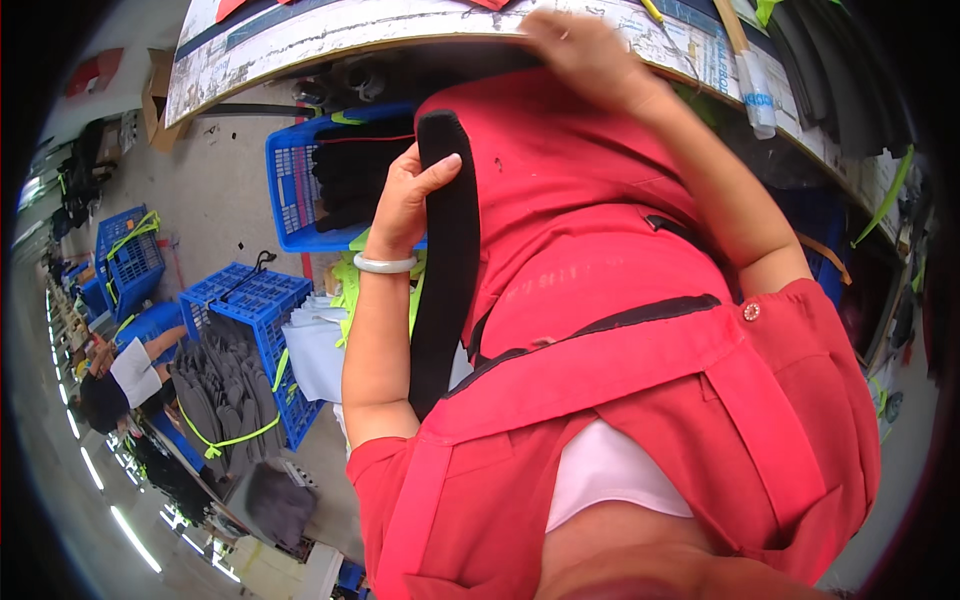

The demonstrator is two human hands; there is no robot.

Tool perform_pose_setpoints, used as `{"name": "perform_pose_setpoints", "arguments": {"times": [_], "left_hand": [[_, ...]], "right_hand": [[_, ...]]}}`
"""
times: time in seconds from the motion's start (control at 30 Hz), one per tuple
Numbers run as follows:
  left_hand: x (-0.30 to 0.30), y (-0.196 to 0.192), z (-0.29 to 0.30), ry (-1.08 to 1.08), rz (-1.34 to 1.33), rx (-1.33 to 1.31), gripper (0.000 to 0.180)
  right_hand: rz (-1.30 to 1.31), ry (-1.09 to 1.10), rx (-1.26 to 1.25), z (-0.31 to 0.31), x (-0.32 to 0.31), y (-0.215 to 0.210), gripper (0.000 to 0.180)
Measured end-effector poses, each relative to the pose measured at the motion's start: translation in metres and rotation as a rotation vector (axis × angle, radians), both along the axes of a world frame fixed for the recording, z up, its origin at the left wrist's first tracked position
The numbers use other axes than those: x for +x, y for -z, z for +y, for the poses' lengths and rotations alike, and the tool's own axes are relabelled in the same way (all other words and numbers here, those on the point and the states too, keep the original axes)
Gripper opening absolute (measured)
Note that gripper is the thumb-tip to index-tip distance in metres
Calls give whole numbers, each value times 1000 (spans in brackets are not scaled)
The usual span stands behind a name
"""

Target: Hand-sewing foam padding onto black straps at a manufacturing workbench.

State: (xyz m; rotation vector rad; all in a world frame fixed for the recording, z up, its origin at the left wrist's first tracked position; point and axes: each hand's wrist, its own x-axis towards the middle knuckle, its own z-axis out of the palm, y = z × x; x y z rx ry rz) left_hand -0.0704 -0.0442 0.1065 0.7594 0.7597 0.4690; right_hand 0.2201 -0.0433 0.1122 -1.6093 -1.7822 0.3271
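A long black fabric strip point(443, 270) with a rounded top end lies along the left side of my red apron point(600, 260). My left hand point(405, 200) grips the strip near that end, thumb on its face and fingers behind it. It hangs down past my left forearm. My right hand point(585, 60) is over the near edge of the worktable point(330, 45), blurred by motion. Its fingers are smeared, and I cannot make out anything in them.
Left of my knees stands a blue crate point(285, 205) with black pieces inside. Further left are another blue crate point(285, 310), a tied bundle of grey pieces point(225, 390) and pale blue cloth point(315, 350). Another person point(130, 375) works at far left. A yellow pen point(653, 11) lies on the worktable.
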Motion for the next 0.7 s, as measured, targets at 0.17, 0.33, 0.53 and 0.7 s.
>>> {"name": "perform_pose_setpoints", "arguments": {"times": [0.17,0.33,0.53,0.7], "left_hand": [[11,-7,4,-48,-102,92,30],[17,-14,19,17,-387,-61,32],[20,-46,25,-5,-121,152,28],[16,-51,25,-59,-56,261,28]], "right_hand": [[-361,640,46,30,116,24,32],[-429,510,50,46,137,56,24],[349,193,-358,2,57,8,28],[607,-332,-307,-46,-56,-62,19]]}}
